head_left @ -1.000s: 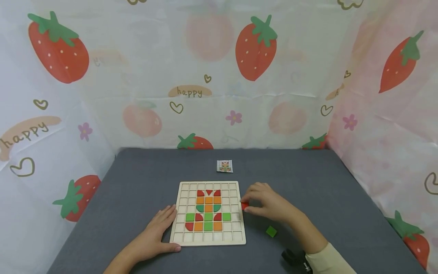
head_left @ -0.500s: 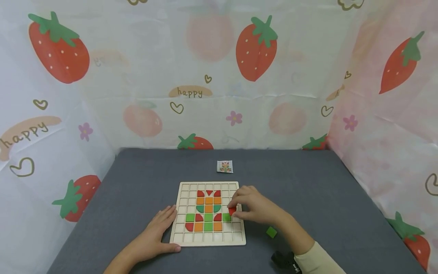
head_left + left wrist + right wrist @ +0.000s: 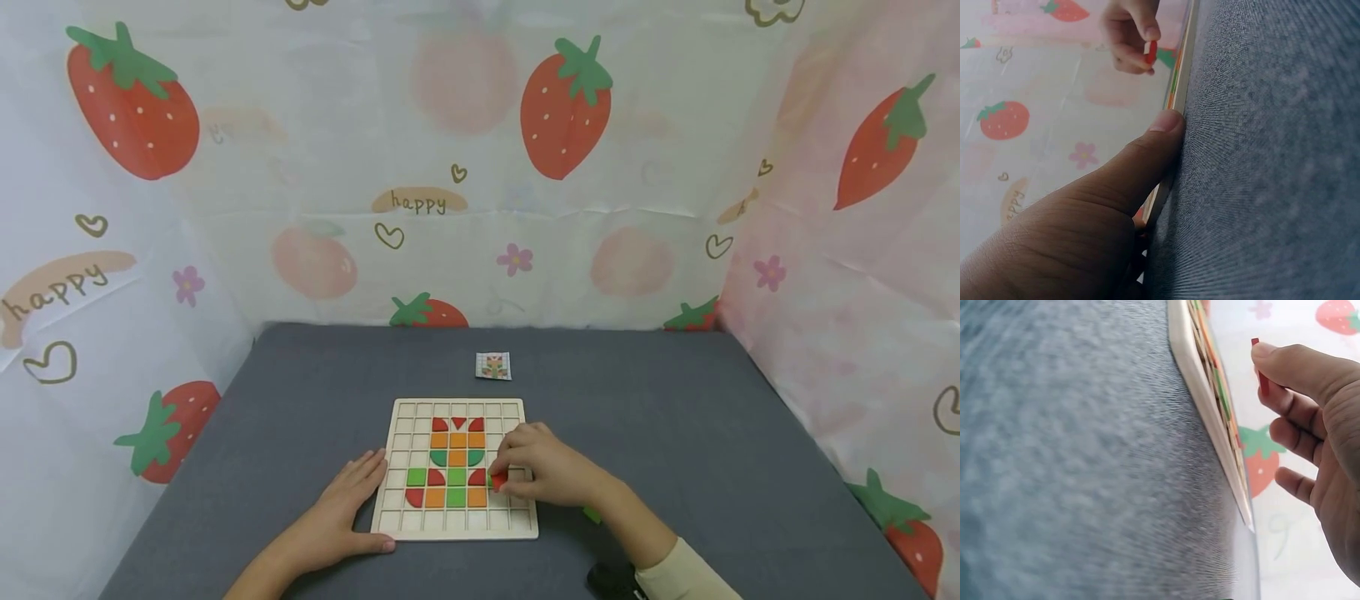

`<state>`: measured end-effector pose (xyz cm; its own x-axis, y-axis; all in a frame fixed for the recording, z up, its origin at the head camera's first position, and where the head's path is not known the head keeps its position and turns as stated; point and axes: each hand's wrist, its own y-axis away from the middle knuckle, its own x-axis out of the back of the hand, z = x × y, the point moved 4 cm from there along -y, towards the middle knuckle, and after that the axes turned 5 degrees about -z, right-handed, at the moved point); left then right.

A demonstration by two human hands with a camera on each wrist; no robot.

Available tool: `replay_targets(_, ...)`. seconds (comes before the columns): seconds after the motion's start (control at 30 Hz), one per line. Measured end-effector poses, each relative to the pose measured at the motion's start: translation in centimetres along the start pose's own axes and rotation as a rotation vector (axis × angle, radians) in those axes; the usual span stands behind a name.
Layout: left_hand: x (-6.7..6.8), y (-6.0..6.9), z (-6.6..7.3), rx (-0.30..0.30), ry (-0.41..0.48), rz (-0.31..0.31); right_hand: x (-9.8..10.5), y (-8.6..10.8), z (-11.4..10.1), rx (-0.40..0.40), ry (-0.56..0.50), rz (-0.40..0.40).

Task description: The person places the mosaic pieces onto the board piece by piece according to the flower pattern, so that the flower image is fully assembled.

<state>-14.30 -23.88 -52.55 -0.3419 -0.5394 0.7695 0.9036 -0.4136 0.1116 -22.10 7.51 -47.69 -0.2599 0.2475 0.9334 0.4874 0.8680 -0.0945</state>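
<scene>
A wooden grid board [image 3: 517, 523] lies on the grey cloth, with red, orange and green tiles forming a pattern in its middle cells. My left hand [image 3: 337, 508] rests along the board's left edge, fingers straight, thumb [image 3: 1163, 128] against the near-left corner. Between thumb and fingertips my right hand [image 3: 551, 467] pinches a thin red tile [image 3: 1263, 381] above the board's right part. In the right wrist view that tile is seen edge-on, apart from the board; its full shape is hidden by the fingers. The right hand partly covers the light green tile at the pattern's right end.
A loose green tile [image 3: 592, 515] lies right of the board, partly hidden under the right forearm. Behind the board is a small pattern card [image 3: 492, 366]. A black object [image 3: 611, 581] is by the right sleeve. Strawberry-printed cloth walls enclose the table's back and sides.
My right hand has carried the red tile leftward from beside the board to over its right part, then slightly nearer. The forearm now partly covers the loose green tile. My left hand stays put.
</scene>
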Motion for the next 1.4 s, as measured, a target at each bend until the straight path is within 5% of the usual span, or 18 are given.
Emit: replay_targets(1.4, -0.1, 0.1, 0.0, 0.000, -0.011, 0.011, -1.8, -0.1, -0.2, -0.002, 0.053, 0.014)
